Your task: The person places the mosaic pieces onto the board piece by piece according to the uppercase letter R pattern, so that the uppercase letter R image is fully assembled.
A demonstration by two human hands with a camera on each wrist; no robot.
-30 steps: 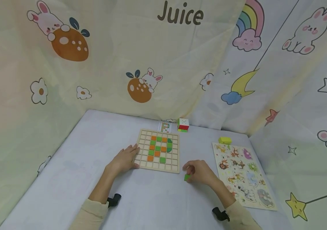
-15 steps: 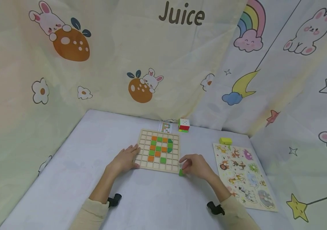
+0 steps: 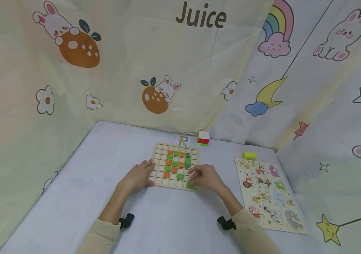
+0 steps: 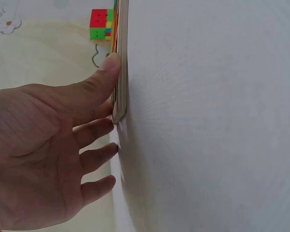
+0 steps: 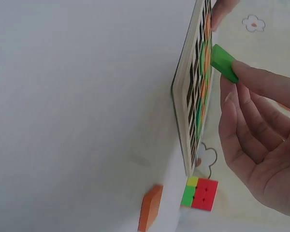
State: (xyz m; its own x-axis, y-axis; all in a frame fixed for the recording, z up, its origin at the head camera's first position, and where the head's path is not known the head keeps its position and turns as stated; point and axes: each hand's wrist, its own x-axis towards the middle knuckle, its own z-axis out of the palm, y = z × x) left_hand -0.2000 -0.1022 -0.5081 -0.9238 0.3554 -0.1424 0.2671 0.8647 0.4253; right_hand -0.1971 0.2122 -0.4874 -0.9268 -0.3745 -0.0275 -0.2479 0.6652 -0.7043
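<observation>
A square wooden grid board [image 3: 158,180] lies on the white table, with orange and green tiles filling part of its cells. My left hand [image 3: 137,175] rests at the board's left near corner. In the left wrist view, its thumb lies along the board edge and its fingers [image 4: 97,157] are spread and relaxed. My right hand [image 3: 206,178] is over the board's right near corner. Between thumb and fingertips it pinches a green block [image 5: 224,63], tilted and held above the grid. Only part of this block shows in the head view.
Behind the board stand a pattern card [image 3: 183,140] and a puzzle cube [image 3: 203,138]. To the right lie a wooden animal puzzle board [image 3: 270,194] and a yellow block [image 3: 249,156]. An orange-faced block [image 5: 150,208] shows low in the right wrist view. Printed cloth walls enclose the table.
My right hand has carried the green block left and away from me, from the bare table to over the board's near right corner. The left hand has stayed put.
</observation>
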